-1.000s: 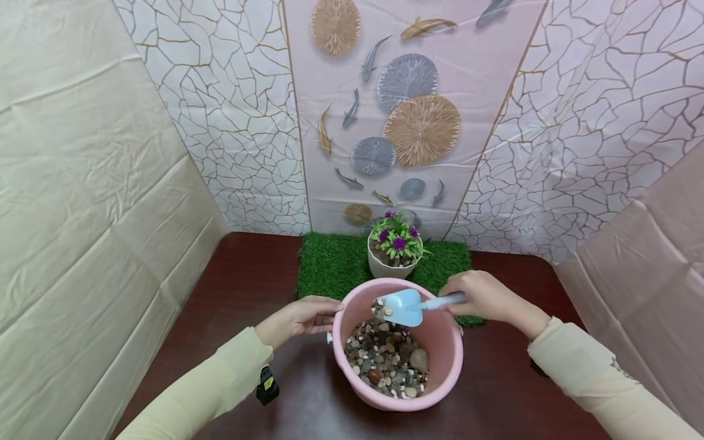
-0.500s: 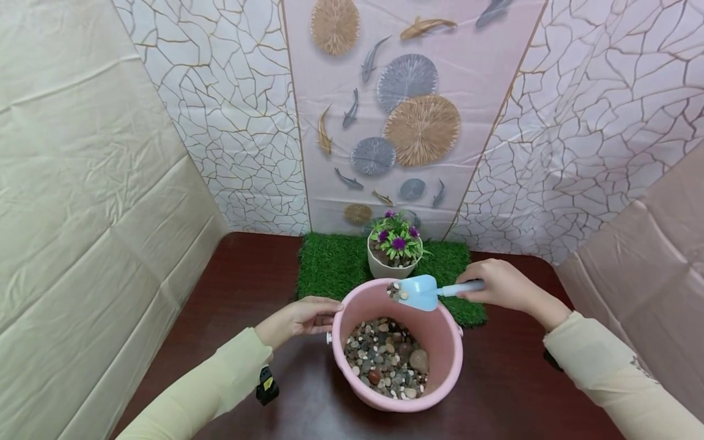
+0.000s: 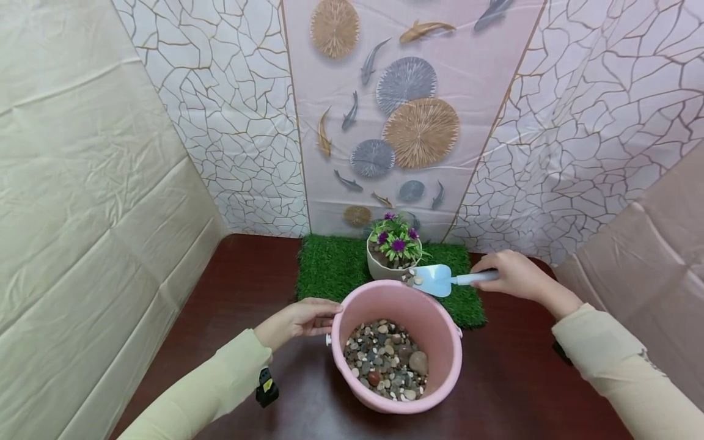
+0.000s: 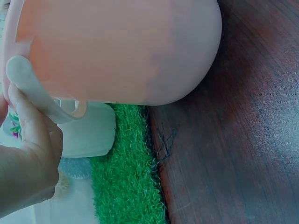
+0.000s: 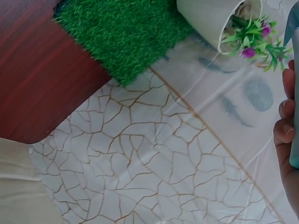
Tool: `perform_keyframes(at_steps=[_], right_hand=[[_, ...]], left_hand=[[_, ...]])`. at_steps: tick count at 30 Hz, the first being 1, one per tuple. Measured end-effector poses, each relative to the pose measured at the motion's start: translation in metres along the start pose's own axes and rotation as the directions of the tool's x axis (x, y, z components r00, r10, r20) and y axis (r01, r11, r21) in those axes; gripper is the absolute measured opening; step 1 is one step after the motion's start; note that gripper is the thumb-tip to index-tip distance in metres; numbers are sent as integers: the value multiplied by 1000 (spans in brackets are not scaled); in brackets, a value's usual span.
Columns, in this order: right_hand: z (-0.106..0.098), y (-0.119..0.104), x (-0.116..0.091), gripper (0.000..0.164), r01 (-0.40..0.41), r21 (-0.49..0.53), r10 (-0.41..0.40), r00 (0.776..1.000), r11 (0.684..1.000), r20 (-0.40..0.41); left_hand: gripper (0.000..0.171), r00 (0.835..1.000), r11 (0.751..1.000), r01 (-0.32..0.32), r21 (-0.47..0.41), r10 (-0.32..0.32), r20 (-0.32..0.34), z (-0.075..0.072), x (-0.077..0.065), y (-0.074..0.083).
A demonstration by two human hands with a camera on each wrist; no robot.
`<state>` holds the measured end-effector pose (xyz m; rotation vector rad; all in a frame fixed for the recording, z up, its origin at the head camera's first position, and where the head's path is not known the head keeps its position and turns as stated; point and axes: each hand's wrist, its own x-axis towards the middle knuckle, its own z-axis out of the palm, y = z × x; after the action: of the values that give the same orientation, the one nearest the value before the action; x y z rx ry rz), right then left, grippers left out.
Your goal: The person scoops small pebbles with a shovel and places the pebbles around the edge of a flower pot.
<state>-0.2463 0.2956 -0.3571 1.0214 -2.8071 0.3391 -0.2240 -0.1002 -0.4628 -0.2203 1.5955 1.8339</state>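
Fingers [image 3: 485, 263] of the right hand [image 3: 514, 278] were curled round the handle [image 3: 472, 278] of the scoop [image 3: 437, 280], with no gap showing between them and it. The scoop lay to the left of those fingers, its long axis running nearly crosswise and its tip pointing left. A few pebbles [image 3: 410, 278] sat at the tip. In the head view that tip overlapped the right edge of the pot [image 3: 381, 267], just past the far rim of the bucket [image 3: 404, 408]; whether it touched either could not be told. The pot, with its purple flowers [image 3: 398, 245], stood upright on the green mat [image 3: 332, 263] behind the bucket, and the right hand was the nearer of the two. More stones [image 3: 385, 354] covered the bucket's floor. On the opposite side, the left hand [image 3: 302, 316] pinched the bucket's rim between thumb and finger, beside its white handle joint.
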Motion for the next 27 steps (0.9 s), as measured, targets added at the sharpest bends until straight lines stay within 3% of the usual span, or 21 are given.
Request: perform_keyframes(at_steps=[10,18,27], right_hand=[[-3,21,1,8,-70,14,70,997,997,10],[-3,38,5,16,-205,26,204,978,978,44],[-2,53,11,15,-214,15,213,977,977,25]], left_hand=[[34,1000,1000,11,10,-11,4,-2,2,0],[40,1000,1000,23,12,-23,19,-3,2,2],[41,1000,999,20,25,-20,8,-3,2,1]])
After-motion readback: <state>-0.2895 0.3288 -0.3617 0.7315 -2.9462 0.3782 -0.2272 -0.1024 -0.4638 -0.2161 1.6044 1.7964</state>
